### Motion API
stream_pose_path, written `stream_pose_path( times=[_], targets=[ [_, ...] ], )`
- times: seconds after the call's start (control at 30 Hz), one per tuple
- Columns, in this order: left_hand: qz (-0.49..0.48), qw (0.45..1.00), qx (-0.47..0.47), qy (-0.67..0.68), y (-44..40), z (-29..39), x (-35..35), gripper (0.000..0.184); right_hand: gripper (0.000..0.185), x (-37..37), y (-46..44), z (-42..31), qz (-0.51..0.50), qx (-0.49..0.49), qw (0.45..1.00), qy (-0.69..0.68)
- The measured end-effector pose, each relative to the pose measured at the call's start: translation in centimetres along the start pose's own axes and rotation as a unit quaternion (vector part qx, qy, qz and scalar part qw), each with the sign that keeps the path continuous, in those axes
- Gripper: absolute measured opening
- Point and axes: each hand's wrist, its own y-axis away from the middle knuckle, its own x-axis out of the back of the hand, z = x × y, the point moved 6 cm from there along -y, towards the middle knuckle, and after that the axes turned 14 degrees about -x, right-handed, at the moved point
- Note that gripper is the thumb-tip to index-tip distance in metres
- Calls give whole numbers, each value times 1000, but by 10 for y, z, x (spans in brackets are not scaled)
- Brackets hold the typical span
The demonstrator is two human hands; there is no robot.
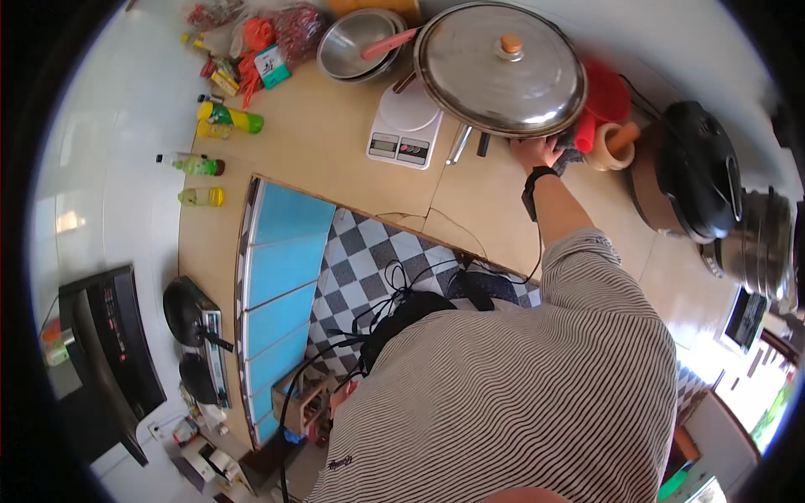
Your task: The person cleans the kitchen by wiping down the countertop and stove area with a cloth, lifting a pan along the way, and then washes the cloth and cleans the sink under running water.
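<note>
My right hand [537,152], with a black band on its wrist, reaches to the counter just below the rim of a large lidded pan. Its fingers are closed on a dark grey cloth [570,156], bunched on the countertop. The pan's metal lid [478,71] has a wooden knob and overhangs part of the hand. Beside the cloth are a red plastic dipper [605,94] and a wooden mortar [605,155] with a pestle in it. Down at my left side, a small part of my left hand [341,396] shows past the striped shirt; its fingers are hidden.
Left of the pan sit a white kitchen scale [404,138] and stacked metal bowls [352,46]. A black cooker [692,172] stands at the right. Bottles [201,197] line the left counter, near a gas stove [214,352]. Cables [402,289] hang by my waist.
</note>
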Motion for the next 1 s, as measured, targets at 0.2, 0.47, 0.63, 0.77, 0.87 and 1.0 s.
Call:
stream_pose_path(
  times=[0.2, 0.47, 0.63, 0.77, 0.87, 1.0],
  targets=[
    [105, 989, 10, 107, 18, 34, -16, 43, 61, -23, 17, -25, 128, 117, 984, 50],
    [40, 999, 3, 17, -28, 38, -5, 45, 52, -26, 132, -62, -113, 385, 909, 111],
    [21, 999, -34, -7, -63, 42, 11, 46, 58, 1, 122, 35, -52, 436, 889, 128],
    [-7, 999, -20, -37, -61, 33, 12, 51, 60, 28, 86, 125, -7, 166, 981, 103],
    [30, 997, -42, -52, -63, 27, 7, 53, 70, 27, 94, 156, -46, 12, 995, 93],
    [-29, 997, -39, -56, -68, 21, -4, 54, 72, 10, 108, 118, -69, 23, 991, 113]
  ],
)
